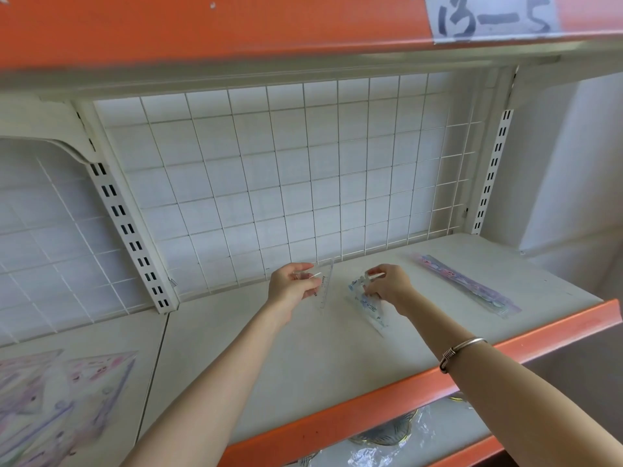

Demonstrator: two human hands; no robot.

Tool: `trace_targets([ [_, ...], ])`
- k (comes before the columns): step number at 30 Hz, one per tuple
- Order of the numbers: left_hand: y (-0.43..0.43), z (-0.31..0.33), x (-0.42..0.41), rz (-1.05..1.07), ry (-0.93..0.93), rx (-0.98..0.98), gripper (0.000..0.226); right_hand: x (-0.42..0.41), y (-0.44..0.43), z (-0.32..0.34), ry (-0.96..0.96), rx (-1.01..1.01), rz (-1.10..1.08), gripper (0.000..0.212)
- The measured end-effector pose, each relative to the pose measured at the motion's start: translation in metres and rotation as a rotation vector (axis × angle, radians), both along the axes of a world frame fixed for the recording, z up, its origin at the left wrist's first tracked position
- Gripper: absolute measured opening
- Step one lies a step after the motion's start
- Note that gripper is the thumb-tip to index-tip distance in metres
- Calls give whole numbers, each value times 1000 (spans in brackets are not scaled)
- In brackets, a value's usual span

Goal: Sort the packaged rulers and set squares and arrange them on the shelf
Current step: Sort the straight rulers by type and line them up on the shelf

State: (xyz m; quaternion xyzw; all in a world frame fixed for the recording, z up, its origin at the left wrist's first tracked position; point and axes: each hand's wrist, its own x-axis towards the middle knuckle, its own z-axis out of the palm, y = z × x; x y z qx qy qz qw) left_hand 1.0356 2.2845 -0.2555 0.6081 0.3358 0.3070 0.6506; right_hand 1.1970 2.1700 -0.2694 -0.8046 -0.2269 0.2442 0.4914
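One pale shelf [303, 365] (orange lip [371, 402]), wire-grid back [286, 170]

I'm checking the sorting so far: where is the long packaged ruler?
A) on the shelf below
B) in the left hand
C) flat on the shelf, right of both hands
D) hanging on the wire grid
C: the packaged ruler lies flat on the shelf, apart from the right hand.

One head-worn wide-angle view, looking forward and down along both forearms at the shelf [337, 358]. Close range; wire grid back panel [269, 183] fills centre, upper shelf edge [236, 25] overhead.
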Motion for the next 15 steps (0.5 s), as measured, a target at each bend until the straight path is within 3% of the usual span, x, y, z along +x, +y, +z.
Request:
trace_targets([
  [12, -1, -5, -8, -7, 92, 90, 32, -1, 4, -18, -359, -240, 32, 45],
  [15, -2, -5, -12, -1, 117, 119, 31, -7, 6, -13, -445, -173, 53, 38],
])
